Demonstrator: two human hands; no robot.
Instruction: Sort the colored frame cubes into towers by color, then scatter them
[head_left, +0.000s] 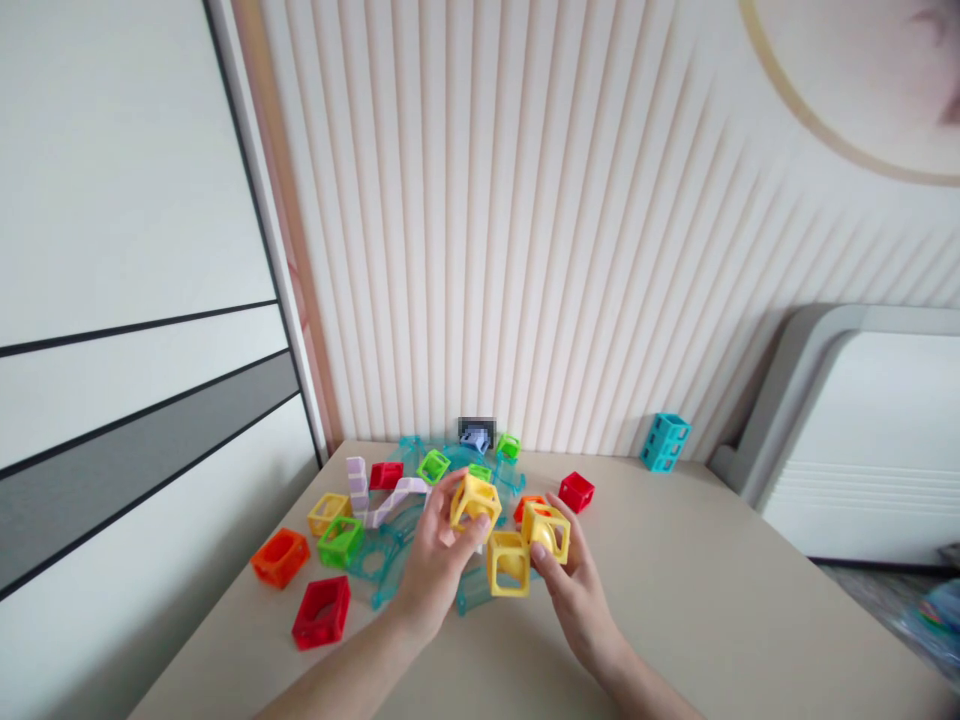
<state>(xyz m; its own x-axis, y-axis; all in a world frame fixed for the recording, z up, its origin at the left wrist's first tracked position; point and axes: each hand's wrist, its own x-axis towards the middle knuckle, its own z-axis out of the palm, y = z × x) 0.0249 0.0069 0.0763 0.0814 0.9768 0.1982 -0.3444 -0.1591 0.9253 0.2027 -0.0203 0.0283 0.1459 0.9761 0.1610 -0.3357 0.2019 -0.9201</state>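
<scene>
My left hand (pixel 435 570) is closed on a yellow hollow cube block (pixel 475 500), thumb in front and fingers behind. My right hand (pixel 574 590) grips another yellow cube block (pixel 546 533) between thumb and fingers. Against that one's left side sits a further yellow cube block (pixel 509 565), which appears joined to it. The left hand's block is just above and left of this pair; whether they touch I cannot tell. An orange block (pixel 530 507) shows partly behind the right hand's block. Beneath the hands lie clear teal track pieces (pixel 476 590).
Loose blocks lie leftward: red (pixel 322 612), orange (pixel 280 558), green (pixel 340 541) and yellow (pixel 328 513). Pale lilac stair-like pieces (pixel 358 485) stand behind them. A red block (pixel 577 492) and a teal block stack (pixel 665 442) are farther right on the table (pixel 720 600), against a ribbed wall.
</scene>
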